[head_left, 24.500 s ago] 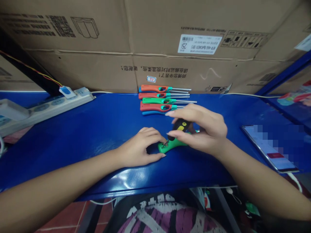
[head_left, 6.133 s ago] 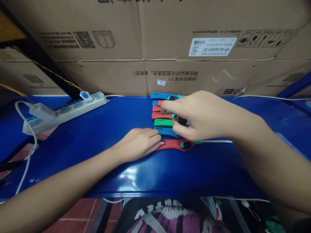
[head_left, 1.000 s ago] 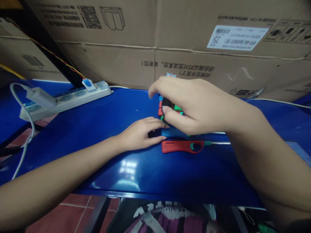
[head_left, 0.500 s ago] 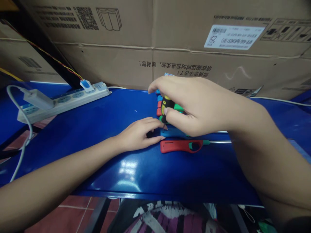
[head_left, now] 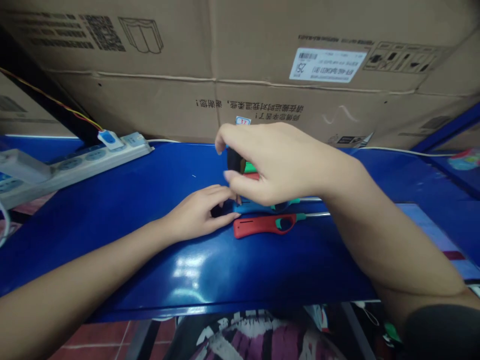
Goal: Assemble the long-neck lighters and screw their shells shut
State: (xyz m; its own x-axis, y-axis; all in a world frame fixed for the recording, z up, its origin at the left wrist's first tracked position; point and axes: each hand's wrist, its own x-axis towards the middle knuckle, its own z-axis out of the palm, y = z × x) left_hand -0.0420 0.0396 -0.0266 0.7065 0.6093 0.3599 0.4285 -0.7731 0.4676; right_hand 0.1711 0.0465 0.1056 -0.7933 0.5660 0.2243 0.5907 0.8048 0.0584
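My right hand (head_left: 277,160) is wrapped round a black and yellow screwdriver handle (head_left: 234,161), held upright above a row of lighters. Under its tip, the handle end of a blue lighter (head_left: 255,206) meets the fingertips of my left hand (head_left: 202,212), whose thumb and fingers are pinched at that end. Nearest the front lies a red lighter (head_left: 258,226) with a green trigger and a metal tube pointing right. Green and red parts of other lighters show behind, mostly covered by my right hand.
A large cardboard box (head_left: 255,50) stands behind the blue table (head_left: 150,280). At the left lies a white power strip (head_left: 131,155) with plugs and cables. A flat light-coloured sheet (head_left: 427,230) rests at the right, partly behind my right forearm.
The whole view has shifted, so things appear farther left. My right hand has turned the screwdriver handle a little, its black side now showing. My left hand stays at the blue lighter's end.
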